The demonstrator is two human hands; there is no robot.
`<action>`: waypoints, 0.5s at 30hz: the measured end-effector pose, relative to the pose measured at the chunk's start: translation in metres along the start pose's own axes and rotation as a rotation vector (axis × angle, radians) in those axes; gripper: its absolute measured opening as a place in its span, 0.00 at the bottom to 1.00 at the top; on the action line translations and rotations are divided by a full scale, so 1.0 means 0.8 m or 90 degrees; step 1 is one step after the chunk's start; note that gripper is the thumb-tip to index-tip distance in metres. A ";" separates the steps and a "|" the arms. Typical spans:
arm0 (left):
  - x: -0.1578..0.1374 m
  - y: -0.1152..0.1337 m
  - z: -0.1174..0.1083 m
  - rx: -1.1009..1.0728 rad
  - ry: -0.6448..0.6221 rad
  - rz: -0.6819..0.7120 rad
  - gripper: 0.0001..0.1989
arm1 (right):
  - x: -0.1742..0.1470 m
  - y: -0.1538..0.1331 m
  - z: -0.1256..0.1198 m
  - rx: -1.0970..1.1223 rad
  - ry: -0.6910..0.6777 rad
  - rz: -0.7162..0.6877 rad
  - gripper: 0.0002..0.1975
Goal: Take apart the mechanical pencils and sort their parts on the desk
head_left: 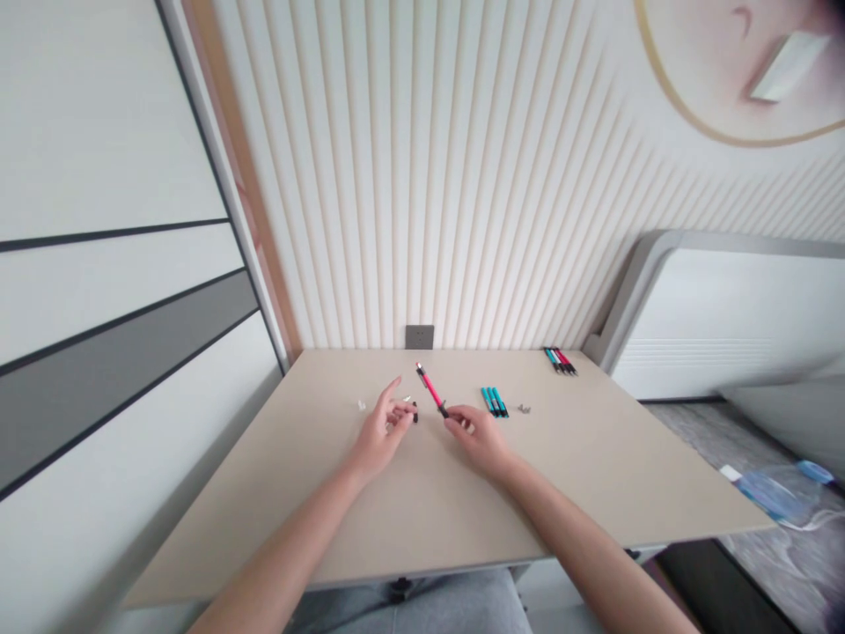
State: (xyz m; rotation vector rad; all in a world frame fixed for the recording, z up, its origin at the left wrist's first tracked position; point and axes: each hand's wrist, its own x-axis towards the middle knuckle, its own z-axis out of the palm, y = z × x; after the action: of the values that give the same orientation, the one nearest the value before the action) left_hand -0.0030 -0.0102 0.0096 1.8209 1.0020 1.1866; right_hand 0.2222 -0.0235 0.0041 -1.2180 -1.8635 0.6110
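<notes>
Slanting up and to the left above the desk, the red pen is pinched at its black lower end by the thumb and fingers of the right hand. Just beside it, the left hand appears to pinch a small black piece between thumb and fingertips, its index finger raised. A pale bit shows at those fingers, too small to make out.

Handling these well seems to call for a light but firm pinch on the pen, with the wrist steady so its far end does not swing. The black piece is best gripped by its sides and held low over the desk, where a slip would do least harm.

Near the right hand lie teal barrels and metal bits; clear bits lie left of the left hand. Farther out, more pens rest at the desk's far right corner, with a socket on the wall.
</notes>
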 end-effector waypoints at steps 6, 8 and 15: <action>-0.002 -0.008 -0.008 0.262 -0.079 0.185 0.16 | 0.036 0.068 -0.083 -0.232 0.195 0.189 0.18; -0.003 -0.009 -0.005 0.287 -0.097 0.200 0.14 | 0.042 0.100 -0.119 -0.362 0.184 0.276 0.18; -0.004 -0.009 -0.002 0.302 -0.122 0.208 0.12 | 0.037 0.180 -0.199 -0.546 0.125 0.521 0.18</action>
State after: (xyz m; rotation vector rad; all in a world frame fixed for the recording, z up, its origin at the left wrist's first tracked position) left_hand -0.0064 -0.0100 0.0028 2.4978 0.9530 0.9830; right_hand 0.4228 0.0579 -0.0044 -2.5448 -1.4173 0.0375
